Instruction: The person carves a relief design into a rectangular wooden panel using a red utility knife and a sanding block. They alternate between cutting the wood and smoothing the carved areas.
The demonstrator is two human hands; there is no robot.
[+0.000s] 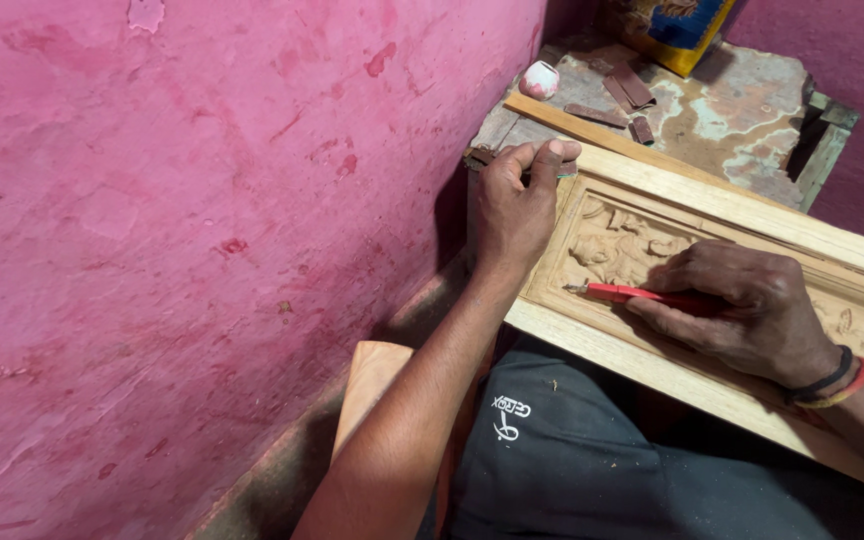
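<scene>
Listing by count: one carved wooden panel (pixel 742 225), pale, with raised frame and relief figures, lying slantwise from frame centre to the right edge, across the person's lap. One red-handled carving tool (pixel 637 294), its metal tip touching the relief near the panel's left end. Right hand (pixel 752 305), one, its fingers closed around the tool's handle, heel resting on the carving; banded bracelets (pixel 832 383) at the wrist. Left hand (pixel 517 205), one, its fingers curled shut over the panel's upper left corner, thumb pressed along the top edge.

One small worktop (pixel 752 115), worn and paint-blotched, upper right of the frame, touching the panel's far edge. On it: about four brown strips of sandpaper (pixel 624 100), one small round pink-and-white cup (pixel 539 79), one loose wooden slat (pixel 572 120), one yellow and blue package (pixel 677 30) at the top edge.

Room: pink plastered wall (pixel 202 250), scuffed, filling the left half. Black cloth (pixel 572 450) of the person's clothing below the panel.

Margins: left hand sits near the wall; panel overhangs the lap toward the lower right.
</scene>
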